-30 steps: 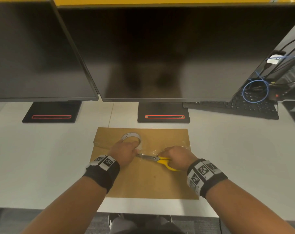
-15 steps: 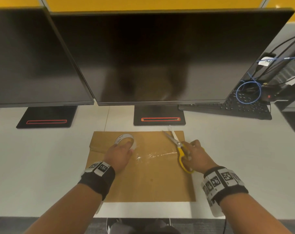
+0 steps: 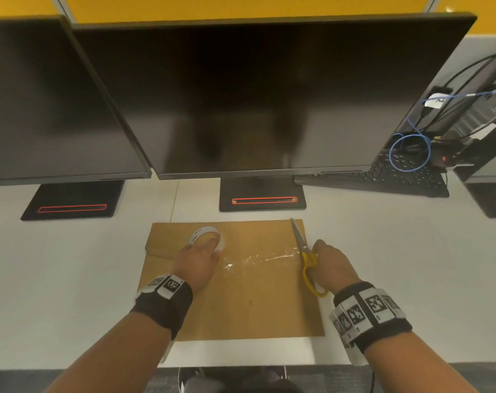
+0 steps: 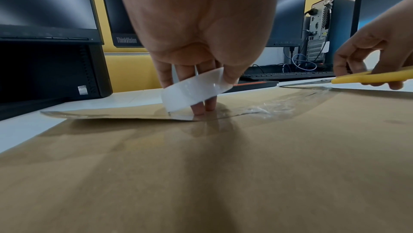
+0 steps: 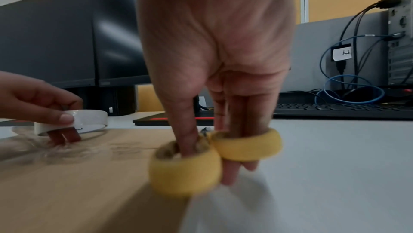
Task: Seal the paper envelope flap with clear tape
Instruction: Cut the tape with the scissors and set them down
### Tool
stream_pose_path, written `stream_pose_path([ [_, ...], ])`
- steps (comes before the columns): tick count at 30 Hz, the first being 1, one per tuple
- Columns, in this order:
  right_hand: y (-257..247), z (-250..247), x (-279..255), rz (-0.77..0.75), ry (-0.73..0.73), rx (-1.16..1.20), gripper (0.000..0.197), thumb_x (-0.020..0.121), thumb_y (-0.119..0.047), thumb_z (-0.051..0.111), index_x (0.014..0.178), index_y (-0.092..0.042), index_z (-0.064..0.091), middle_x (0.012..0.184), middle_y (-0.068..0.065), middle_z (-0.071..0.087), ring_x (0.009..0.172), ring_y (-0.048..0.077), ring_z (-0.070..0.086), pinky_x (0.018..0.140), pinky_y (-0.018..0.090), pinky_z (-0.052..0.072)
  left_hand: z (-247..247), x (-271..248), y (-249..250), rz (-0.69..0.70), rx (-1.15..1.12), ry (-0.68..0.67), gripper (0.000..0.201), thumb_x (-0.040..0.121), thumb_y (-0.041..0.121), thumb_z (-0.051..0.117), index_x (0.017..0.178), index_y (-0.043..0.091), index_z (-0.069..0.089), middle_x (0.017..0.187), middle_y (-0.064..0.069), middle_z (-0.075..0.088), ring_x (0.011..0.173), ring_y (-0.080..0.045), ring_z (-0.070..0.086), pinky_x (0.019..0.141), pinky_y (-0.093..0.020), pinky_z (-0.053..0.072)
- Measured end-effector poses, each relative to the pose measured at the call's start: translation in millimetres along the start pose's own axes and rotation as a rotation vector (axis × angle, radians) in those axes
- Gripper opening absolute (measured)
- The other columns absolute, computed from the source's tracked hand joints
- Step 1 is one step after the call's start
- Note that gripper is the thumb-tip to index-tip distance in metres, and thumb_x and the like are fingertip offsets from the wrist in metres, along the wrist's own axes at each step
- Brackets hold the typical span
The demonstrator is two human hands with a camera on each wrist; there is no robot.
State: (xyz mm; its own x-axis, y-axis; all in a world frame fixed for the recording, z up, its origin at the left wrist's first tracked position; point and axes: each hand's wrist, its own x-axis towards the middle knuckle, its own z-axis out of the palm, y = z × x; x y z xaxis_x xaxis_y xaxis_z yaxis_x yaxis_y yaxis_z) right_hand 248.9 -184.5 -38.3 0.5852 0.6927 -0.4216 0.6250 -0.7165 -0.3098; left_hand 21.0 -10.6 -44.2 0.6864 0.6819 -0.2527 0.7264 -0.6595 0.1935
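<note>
The brown envelope [image 3: 235, 285] lies flat on the table [image 3: 71, 279], with a wrinkled strip of clear tape [image 3: 264, 255] across its flap. The left hand [image 3: 197, 258] grips the tape roll [image 3: 205, 236], and two fingers [image 4: 202, 107] press down through its hole. The right hand [image 3: 330, 268] holds yellow scissors [image 3: 308, 259], its fingers through both loops. The wrinkles may stay and leave gaps in the seal. If the roll lifts, the strip may peel off.

Office: desk monitors [image 3: 269, 95], keyboard [image 3: 383, 180]
</note>
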Motion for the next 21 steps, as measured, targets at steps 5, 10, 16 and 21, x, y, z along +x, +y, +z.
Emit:
stream_pose_path([
  [5, -0.9, -3.2, -9.8, 0.149, -0.017, -0.122, 0.031, 0.086, -0.01, 0.051, 0.115, -0.01, 0.041, 0.102, 0.008, 0.062, 0.081, 0.023, 0.056, 0.066, 0.03, 0.042, 0.6, 0.3, -0.7, 0.0, -0.005, -0.005, 0.035, 0.101, 0.035, 0.031, 0.131, 0.02, 0.041, 0.101, -0.012, 0.068, 0.092, -0.029, 0.059, 0.077, -0.034, 0.047],
  [10, 7.2, -5.1, -12.9, 0.215, -0.064, -0.059, 0.04, 0.082, -0.012, 0.06, 0.117, -0.009, 0.04, 0.102, 0.007, 0.06, 0.084, 0.023, 0.057, 0.07, 0.03, 0.049, 2.5, 1.0, 0.2, -0.012, 0.017, -0.008, 0.034, 0.101, 0.036, 0.031, 0.129, 0.021, 0.042, 0.097, -0.011, 0.069, 0.089, -0.029, 0.06, 0.076, -0.034, 0.048],
  [16, 7.0, -4.4, -14.2, 0.229, -0.088, -0.049, 0.049, 0.079, -0.01, 0.068, 0.12, -0.008, 0.042, 0.109, 0.009, 0.061, 0.1, 0.026, 0.061, 0.085, 0.033, 0.054, 4.0, 0.4, 7.5, -0.027, 0.078, 0.009, 0.035, 0.101, 0.036, 0.028, 0.13, 0.021, 0.041, 0.088, -0.008, 0.07, 0.081, -0.025, 0.061, 0.071, -0.032, 0.045],
  [21, 13.4, -13.8, -17.4, 0.223, -0.112, -0.112, 0.038, 0.084, -0.01, 0.058, 0.119, -0.007, 0.043, 0.11, 0.009, 0.06, 0.1, 0.025, 0.06, 0.076, 0.029, 0.048, 4.3, -0.3, 5.7, -0.046, 0.052, 0.024, 0.034, 0.101, 0.035, 0.029, 0.128, 0.02, 0.042, 0.086, -0.008, 0.07, 0.071, -0.023, 0.053, 0.078, -0.033, 0.047],
])
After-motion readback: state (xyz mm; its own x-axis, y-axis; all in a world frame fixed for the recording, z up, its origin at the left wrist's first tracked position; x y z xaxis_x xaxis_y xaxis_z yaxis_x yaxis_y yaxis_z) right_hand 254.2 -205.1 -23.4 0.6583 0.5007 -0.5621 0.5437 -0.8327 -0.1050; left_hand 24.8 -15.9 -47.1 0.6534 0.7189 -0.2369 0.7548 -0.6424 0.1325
